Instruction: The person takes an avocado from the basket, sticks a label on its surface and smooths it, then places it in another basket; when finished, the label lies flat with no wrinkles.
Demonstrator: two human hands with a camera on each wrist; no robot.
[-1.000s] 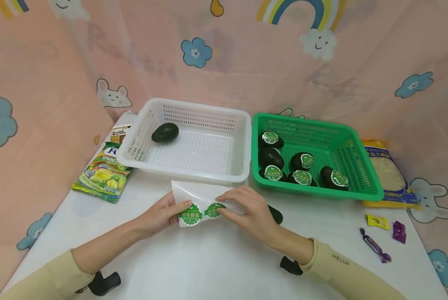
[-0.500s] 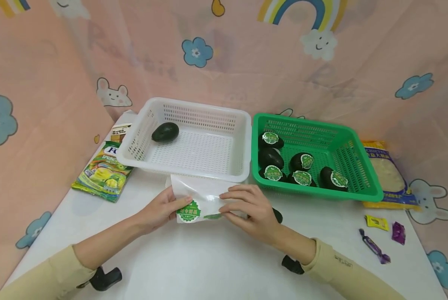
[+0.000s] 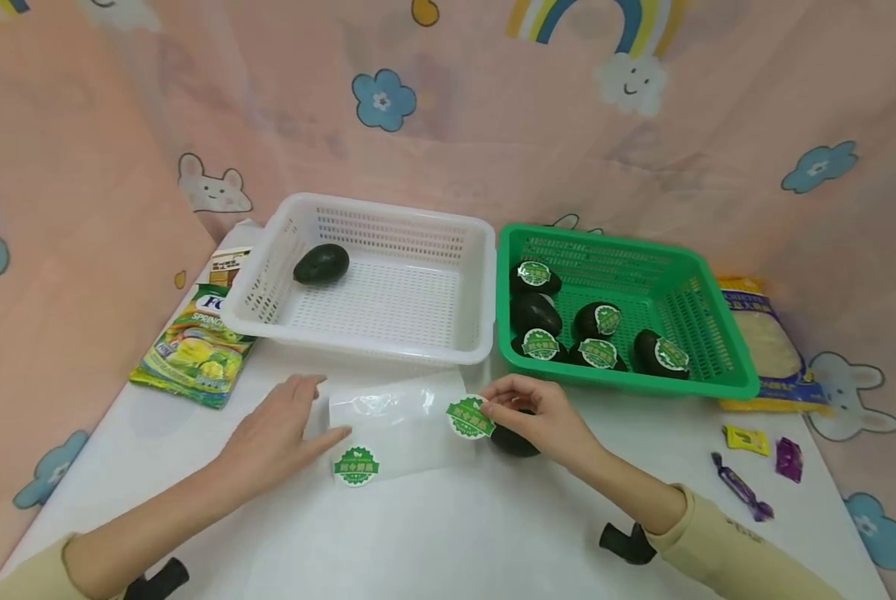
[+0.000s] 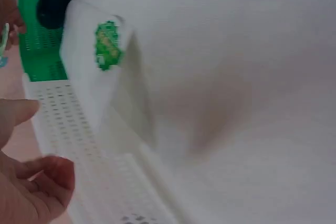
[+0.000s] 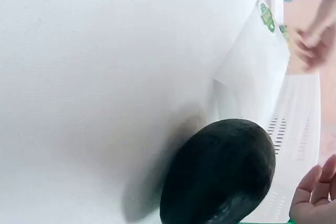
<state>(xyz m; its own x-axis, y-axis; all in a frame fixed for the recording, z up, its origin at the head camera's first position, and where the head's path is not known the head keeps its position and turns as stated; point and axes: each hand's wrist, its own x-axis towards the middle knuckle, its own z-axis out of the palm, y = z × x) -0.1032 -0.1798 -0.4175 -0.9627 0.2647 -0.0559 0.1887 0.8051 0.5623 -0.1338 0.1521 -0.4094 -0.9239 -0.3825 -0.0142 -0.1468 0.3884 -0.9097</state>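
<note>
A green sticker (image 3: 470,417) is pinched in the right hand (image 3: 541,417) above an avocado (image 3: 513,440), while the backing sheet (image 3: 398,425) is pressed by the left hand (image 3: 271,437), its grip released.

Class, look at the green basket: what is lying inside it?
Inside the green basket lie five dark avocados. Four show a round green sticker on top; the fifth shows none, though its far side is hidden.

White worktop (image 3: 448,533). White basket (image 3: 365,292), green basket (image 3: 710,333). Dark green avocados (image 3: 322,263), some with green-and-white round stickers (image 3: 470,417). White backing sheet (image 3: 402,421). Pink backdrop (image 3: 493,125) printed with blue flowers, rainbows, bunnies. Beige sleeves (image 3: 725,550).
</note>
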